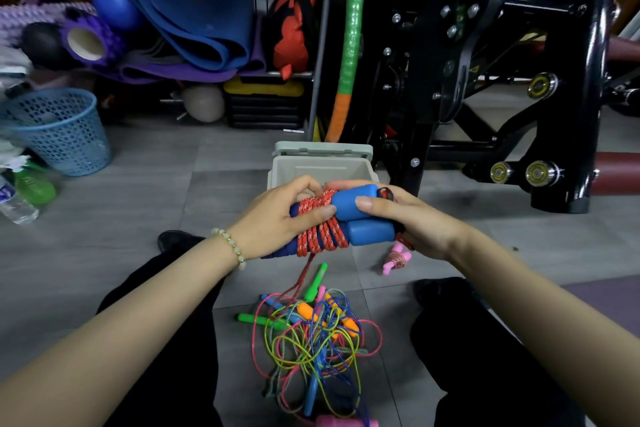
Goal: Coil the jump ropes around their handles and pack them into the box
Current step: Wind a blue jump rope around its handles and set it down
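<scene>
As seen from the head view, item in hand: one jump rope, two blue handles (360,208) laid side by side, with a red braided cord (320,236) wound around them.
Location of item: frame centre, held above the floor, just in front of the box.
Left hand (277,222): fingers curled round the wound section, thumb pressed across the turns.
Right hand (415,222): closed on the fat ends of the handles, thumb on the upper one, fingers behind.
Cord tail: hangs from the bundle toward 6 o'clock, not yet wound.
Box (277,172): one, grey-white, open, at 12 o'clock of the bundle; its lid (322,149) stands behind it; contents hidden by the hands.
Coiled pink rope (396,258): one, on the floor at 5 o'clock of the bundle.
Loose rope pile (311,340): at 6 o'clock, between the legs; green, orange, blue and pink handles show; rope count cannot be told from the tangle.
Handling, judged: bundle light; handles look padded and slightly yielding; cord soft, limp and grippy, not fragile.
Hold point, judged: clamp across the turns, as the left thumb does; lifting it would likely let them loosen.
Pile handling, judged: thin cords look springier and snag-prone; draw each rope out by a handle.
</scene>
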{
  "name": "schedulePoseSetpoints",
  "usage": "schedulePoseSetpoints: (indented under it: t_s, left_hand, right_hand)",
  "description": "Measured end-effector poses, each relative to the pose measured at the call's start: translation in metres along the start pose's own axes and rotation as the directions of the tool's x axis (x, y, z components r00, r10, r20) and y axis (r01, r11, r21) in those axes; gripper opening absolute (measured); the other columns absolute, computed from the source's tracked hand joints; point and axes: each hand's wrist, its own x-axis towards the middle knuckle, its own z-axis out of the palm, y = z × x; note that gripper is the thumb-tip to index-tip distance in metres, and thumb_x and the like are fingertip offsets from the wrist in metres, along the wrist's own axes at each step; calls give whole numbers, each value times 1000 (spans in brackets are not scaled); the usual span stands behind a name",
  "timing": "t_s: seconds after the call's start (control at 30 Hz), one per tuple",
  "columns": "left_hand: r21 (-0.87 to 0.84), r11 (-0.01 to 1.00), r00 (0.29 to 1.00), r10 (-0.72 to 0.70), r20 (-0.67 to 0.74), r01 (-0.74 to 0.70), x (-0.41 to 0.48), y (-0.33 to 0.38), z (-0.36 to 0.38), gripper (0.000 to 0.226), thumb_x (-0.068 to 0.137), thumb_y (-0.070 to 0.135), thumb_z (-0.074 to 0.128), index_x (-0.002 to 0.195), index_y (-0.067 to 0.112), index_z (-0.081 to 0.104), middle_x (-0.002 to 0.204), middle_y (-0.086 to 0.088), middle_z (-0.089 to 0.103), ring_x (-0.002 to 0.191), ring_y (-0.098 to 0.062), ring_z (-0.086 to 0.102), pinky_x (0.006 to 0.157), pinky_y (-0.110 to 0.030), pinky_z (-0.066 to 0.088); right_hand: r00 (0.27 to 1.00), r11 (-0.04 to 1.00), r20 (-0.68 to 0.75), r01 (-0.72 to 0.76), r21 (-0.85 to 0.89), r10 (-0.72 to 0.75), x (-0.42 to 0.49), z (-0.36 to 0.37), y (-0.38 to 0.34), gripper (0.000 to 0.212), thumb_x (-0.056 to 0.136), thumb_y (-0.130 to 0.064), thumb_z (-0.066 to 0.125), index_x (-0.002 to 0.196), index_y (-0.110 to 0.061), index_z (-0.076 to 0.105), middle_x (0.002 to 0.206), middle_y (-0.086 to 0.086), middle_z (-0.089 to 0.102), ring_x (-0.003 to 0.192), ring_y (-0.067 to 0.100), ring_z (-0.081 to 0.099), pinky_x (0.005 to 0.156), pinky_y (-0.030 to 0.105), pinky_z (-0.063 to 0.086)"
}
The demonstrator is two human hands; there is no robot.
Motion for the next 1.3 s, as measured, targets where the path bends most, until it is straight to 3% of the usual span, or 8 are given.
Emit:
schedulePoseSetpoints:
  t_s: [0.17, 0.37, 0.5, 0.6, 0.73, 0.93, 1.17, 1.3]
  left_hand:
    - [-195, 981, 998, 8, 62, 4, 0, -3, 2, 40, 76, 69, 54, 105, 42, 49, 86, 3, 72, 76, -11, 69, 70, -30, 55]
    - [-337, 941, 988, -28, -151, -25, 6, -3, 10, 15, 87, 37, 54, 98, 30, 61, 83, 23, 69, 77, 6, 63, 69, -10, 47]
    - [-269, 961, 951, -138, -277, 61, 18, -8, 13, 26, 80, 57, 59, 86, 32, 64, 72, 18, 68, 67, 2, 63, 65, -23, 51]
    - [-97, 977, 919, -213, -332, 191, 27, -20, 9, 49, 72, 77, 52, 95, 36, 65, 81, 10, 70, 77, -12, 67, 74, -42, 55]
    - [196, 926, 889, -225, -399, 322, 29, -19, 5, 45, 84, 66, 48, 112, 33, 63, 93, 9, 68, 87, -14, 62, 71, -28, 45]
    - [360, 892, 947, -185, -263, 274, 19, -17, 15, 42, 95, 55, 31, 113, 34, 62, 97, 0, 69, 95, -24, 62, 69, -27, 37]
    - [598, 801, 1000, 11, -3, -7, 3, 4, 21, 79, 82, 72, -1, 131, 32, 46, 106, -7, 69, 99, -28, 62, 69, -30, 35]
    - [627, 777, 993, -29, 112, -48, 1, 11, 21, 65, 81, 72, 42, 117, 19, 34, 94, 1, 65, 85, -22, 64, 64, -28, 32]
  right_hand:
    - [999, 961, 41, -9, 277, -3, 0, 3, 20, 63, 59, -41, 84, 112, -15, 62, 110, 0, 70, 103, 11, 64, 88, 22, 51]
    - [996, 917, 62, -82, 390, 63, 13, 8, 50, 73, 57, -50, 83, 120, -21, 57, 121, -3, 63, 114, 13, 58, 108, 36, 35]
    - [993, 978, -93, -59, 200, 79, 19, 20, 58, 33, 85, -33, 64, 112, -15, 58, 102, 3, 65, 90, 13, 62, 92, 26, 46]
    - [986, 993, -157, -74, -96, 58, 21, 28, 57, 21, 95, -12, 52, 115, -8, 53, 77, 0, 54, 60, 5, 49, 62, 16, 44]
    - [977, 903, -213, -79, -423, -15, 21, 32, 44, 22, 97, -15, 49, 105, 2, 59, 64, 0, 41, 52, 2, 37, 55, 17, 32]
    - [952, 797, -256, -24, -604, -165, 18, 30, 4, 28, 98, -19, 46, 88, -4, 66, 54, -13, 49, 46, -1, 42, 51, 13, 32]
    - [935, 825, -340, -110, -554, -103, 21, 22, 5, 29, 98, -22, 48, 74, -12, 61, 39, -15, 46, 41, -2, 42, 48, 11, 32]
    - [936, 835, -347, -148, -529, -54, 20, 18, 3, 32, 98, -25, 47, 68, -17, 58, 37, -17, 47, 39, -6, 45, 47, 9, 35]
